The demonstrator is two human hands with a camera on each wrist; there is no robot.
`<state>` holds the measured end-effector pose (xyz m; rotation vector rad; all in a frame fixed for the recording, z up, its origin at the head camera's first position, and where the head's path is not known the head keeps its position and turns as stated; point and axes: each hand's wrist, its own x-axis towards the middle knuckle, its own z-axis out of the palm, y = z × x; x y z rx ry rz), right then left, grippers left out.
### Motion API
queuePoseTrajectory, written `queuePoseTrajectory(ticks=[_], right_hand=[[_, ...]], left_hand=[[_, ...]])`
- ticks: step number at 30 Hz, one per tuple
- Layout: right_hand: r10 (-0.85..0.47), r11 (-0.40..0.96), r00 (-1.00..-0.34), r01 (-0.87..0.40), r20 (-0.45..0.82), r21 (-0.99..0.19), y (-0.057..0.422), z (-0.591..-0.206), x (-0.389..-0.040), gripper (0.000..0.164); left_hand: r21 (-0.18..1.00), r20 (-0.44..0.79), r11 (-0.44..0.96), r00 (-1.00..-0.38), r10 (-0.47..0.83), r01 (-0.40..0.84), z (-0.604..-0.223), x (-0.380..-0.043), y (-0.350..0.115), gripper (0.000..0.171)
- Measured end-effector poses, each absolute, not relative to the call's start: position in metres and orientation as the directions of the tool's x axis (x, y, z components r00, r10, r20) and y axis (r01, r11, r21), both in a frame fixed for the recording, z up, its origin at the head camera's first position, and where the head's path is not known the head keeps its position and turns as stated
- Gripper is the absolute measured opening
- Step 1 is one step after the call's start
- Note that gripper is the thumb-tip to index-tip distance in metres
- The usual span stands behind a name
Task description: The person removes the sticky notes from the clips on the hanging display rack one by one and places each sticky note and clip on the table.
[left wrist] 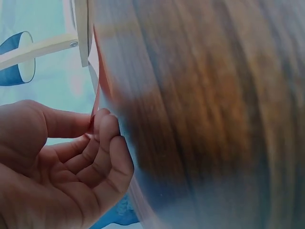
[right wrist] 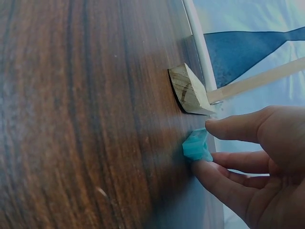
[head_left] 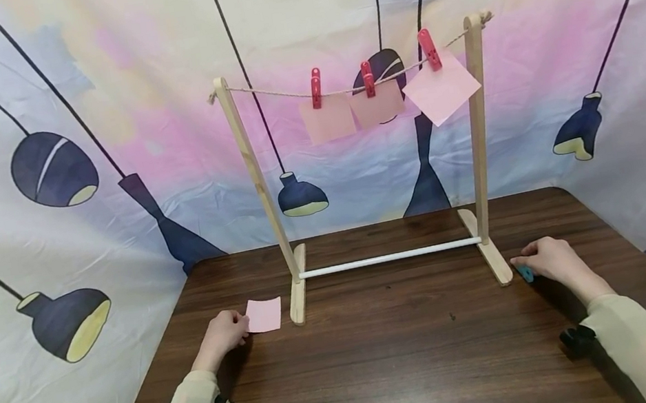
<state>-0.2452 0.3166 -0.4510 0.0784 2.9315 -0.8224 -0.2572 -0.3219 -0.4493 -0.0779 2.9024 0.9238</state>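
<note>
At the table's left side my left hand (head_left: 226, 331) pinches the near-left edge of a pink paper square (head_left: 265, 314). In the left wrist view, thumb and fingertips meet on the thin edge of that sheet, which tilts up a little from the tabletop. My right hand (head_left: 551, 261) is at a teal clothespin (right wrist: 197, 144) lying by the rack's right foot. Thumb and fingers close around this clothespin from two sides in the right wrist view. The hand hides part of it in the head view.
Between the hands stands a wooden rack (head_left: 479, 136) with a white crossbar (head_left: 390, 257) and a string (head_left: 275, 92). Three red clothespins hold pink papers (head_left: 328, 119) on the string. Behind the brown table (head_left: 397, 364) hangs a cloth (head_left: 159, 114) with printed lamps.
</note>
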Motion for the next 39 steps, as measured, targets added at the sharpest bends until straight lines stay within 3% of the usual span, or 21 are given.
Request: queuePoseTrajectory(ticks=[11, 16, 24, 39], right_hand=[[0.02, 0.849, -0.996, 0.063, -0.088, -0.524, 0.318, -0.452, -0.244, 0.06], [0.011, 0.842, -0.995, 0.061, -0.095, -0.536, 0.32, -0.452, -0.244, 0.062], [0.009, 0.838, -0.995, 0.06, -0.096, -0.542, 0.321, -0.454, -0.245, 0.065], [0.006, 0.834, -0.994, 0.064, -0.106, -0.547, 0.32, -0.454, -0.244, 0.066]], left_hand=[[0.786, -0.129, 0.614, -0.99, 0.058, -0.066, -0.448, -0.255, -0.328, 0.028], [0.787, -0.159, 0.605, -0.987, 0.004, -0.124, -0.446, -0.256, -0.323, 0.03], [0.802, -0.154, 0.589, -0.987, 0.045, -0.098, -0.449, -0.254, -0.319, 0.029], [0.716, -0.174, 0.69, -0.984, 0.032, -0.104, -0.449, -0.251, -0.312, 0.028]])
